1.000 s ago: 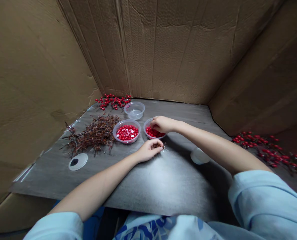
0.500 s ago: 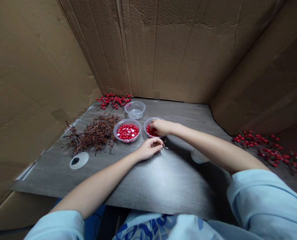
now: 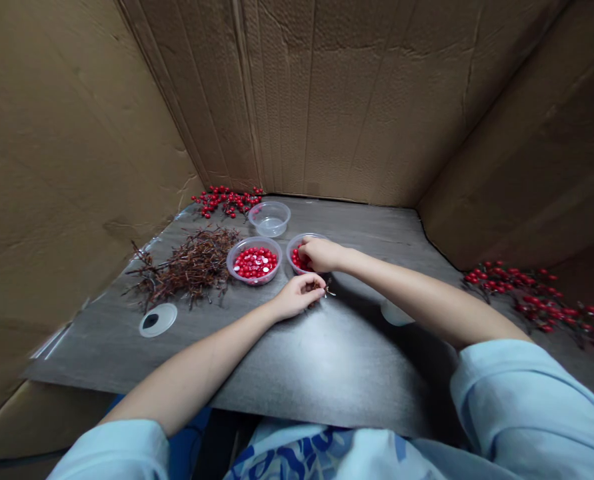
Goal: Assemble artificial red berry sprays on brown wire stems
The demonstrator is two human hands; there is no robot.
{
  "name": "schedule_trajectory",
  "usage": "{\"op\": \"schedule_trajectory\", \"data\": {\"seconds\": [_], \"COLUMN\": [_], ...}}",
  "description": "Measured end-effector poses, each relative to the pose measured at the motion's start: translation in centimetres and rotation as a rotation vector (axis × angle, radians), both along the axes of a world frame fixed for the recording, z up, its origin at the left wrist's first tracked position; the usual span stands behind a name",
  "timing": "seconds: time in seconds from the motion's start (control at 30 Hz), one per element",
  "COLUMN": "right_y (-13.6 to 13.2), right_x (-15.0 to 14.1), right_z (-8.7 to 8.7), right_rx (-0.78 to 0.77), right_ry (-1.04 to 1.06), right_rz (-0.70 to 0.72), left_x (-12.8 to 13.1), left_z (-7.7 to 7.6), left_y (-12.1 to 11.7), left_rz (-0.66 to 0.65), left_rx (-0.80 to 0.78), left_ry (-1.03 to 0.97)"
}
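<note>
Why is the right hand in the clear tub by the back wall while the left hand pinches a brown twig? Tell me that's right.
Wrong tub. The head view shows the right hand in the clear tub of red berries near the front, not the tub by the back wall. The left hand does pinch a brown twig.

Pale blue rolled-up sleeves (image 3: 527,400)
</note>
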State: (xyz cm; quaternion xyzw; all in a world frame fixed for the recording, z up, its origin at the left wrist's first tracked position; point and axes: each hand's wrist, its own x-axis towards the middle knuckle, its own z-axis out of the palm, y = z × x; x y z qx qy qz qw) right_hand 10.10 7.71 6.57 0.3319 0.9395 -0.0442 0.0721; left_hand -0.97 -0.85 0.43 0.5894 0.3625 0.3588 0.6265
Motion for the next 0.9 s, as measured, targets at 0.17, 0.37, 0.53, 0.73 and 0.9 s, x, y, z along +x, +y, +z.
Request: {"op": "schedule_trajectory", "data": {"seconds": [0.17, 0.37, 0.53, 0.73, 0.9], "right_y": [0.12, 0.43, 0.50, 0.61, 0.47], "right_x": [-0.08, 0.10, 0.22, 0.09, 0.08], "right_z": [0.12, -0.31, -0.40, -0.41, -0.04], "right_rx": [-0.015, -0.042, -0.043, -0.064, -0.065], "right_ry": [-0.022, 0.034, 0.052, 0.061, 0.094], "right_rz": [0.058, 0.076, 0.098, 0.089, 0.100], "left_x": [0.03, 0.10, 0.14, 0.16, 0.13], "left_z": [-0.06, -0.29, -0.14, -0.07, -0.11], "left_y": [0.05, 0.09, 0.05, 0.04, 0.05], "left_rz": [0.005, 0.006, 0.006, 0.002, -0.003], "left_rx": [-0.011, -0.010, 0.011, 0.017, 0.011], "left_ry": [-0.008, -0.014, -0.007, -0.002, -0.012]}}
